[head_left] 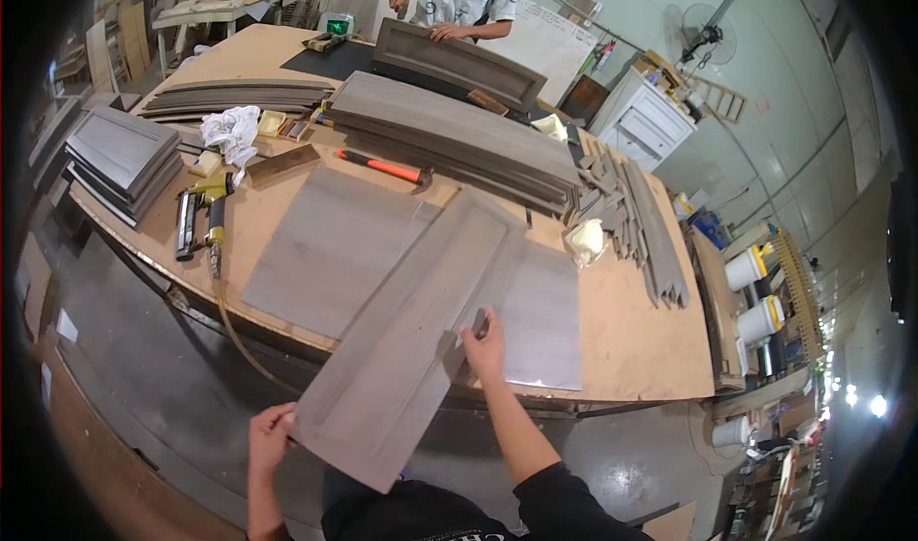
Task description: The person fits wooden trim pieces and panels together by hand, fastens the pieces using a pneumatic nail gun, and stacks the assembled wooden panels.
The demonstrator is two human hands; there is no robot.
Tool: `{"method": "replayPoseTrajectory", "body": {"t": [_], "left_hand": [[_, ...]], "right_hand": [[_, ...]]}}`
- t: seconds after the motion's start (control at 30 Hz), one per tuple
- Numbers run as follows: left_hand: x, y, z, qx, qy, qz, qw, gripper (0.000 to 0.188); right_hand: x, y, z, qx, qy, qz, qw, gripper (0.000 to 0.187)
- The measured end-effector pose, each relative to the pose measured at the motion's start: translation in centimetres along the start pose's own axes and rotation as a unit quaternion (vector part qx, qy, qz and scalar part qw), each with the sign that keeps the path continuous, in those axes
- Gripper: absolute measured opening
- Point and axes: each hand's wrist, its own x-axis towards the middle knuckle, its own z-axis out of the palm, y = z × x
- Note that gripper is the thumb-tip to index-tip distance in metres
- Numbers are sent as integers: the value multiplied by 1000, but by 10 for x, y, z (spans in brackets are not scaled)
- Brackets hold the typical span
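Note:
A long grey cabinet door panel (421,321) with a recessed centre slants across the table's front edge, its near end out over the floor. My left hand (272,436) grips the near left corner, fingers closed on the edge. Along the right edge, my right hand (485,347) holds the panel with its thumb and fingers raised around the rim. The far end of the panel is above two flat grey sheets, one on the left (330,254) and one on the right (545,316). Beyond that far end lies a hammer (387,167) with an orange handle.
A nail gun (203,218) with a hose (234,331) lies at the table's left, beside stacked panels (124,154). Long boards (449,139) are piled across the middle; thin strips (631,206) lie at right. Across the table, a co-worker (464,5) holds another panel (459,61).

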Motion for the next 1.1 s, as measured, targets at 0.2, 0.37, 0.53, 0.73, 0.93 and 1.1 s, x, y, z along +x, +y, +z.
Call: {"method": "replayPoseTrajectory", "body": {"t": [0.2,0.37,0.53,0.73,0.93,1.1], "left_hand": [[-39,-10,96,-110,16,-34,993,26],[-43,-19,137,-80,55,-7,995,29],[-43,-20,136,-116,32,-16,993,32],[-64,-23,110,-104,-73,14,992,43],[-55,-29,108,43,-26,64,997,36],[-49,-27,105,-24,-57,16,998,33]], "right_hand": [[24,18,-20,134,-7,-22,991,75],[-53,-35,-44,-49,-85,-220,971,64],[-156,-66,-46,0,-306,-284,909,64],[-176,-51,-31,-74,-259,-338,902,65],[-182,-55,-29,-66,-241,-311,917,59],[-181,-52,-28,-65,-227,-328,915,60]]}}
